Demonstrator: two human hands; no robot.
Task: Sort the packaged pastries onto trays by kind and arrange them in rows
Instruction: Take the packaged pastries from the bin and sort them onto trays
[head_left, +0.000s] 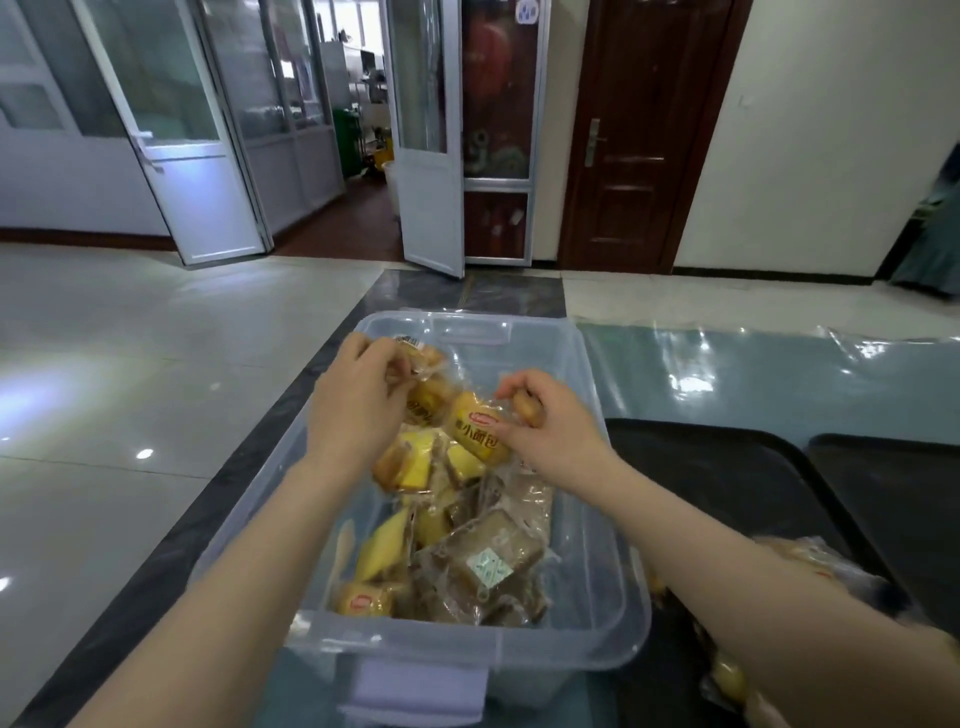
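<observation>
Both hands in the clear bin (597, 395): left hand (358, 400) pinches a wrapped pastry (421, 358), right hand (545, 426) grips a small bun pack (472, 431). Probably light, soft, slippery film; pinch wrapper edges, don't squeeze.

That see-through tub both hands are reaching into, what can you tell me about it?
The tub is a clear plastic box with rounded corners, a thick rim and a pale latch handle at its near end. It stands upright and lidless on the glossy table, just left of a black tray. Wrapped pastries fill its lower part: yellow cakes, brown slabs, small buns. The left hand and right hand are inside, each gripping packets; I cannot tell whether the forearms touch the rim.
</observation>
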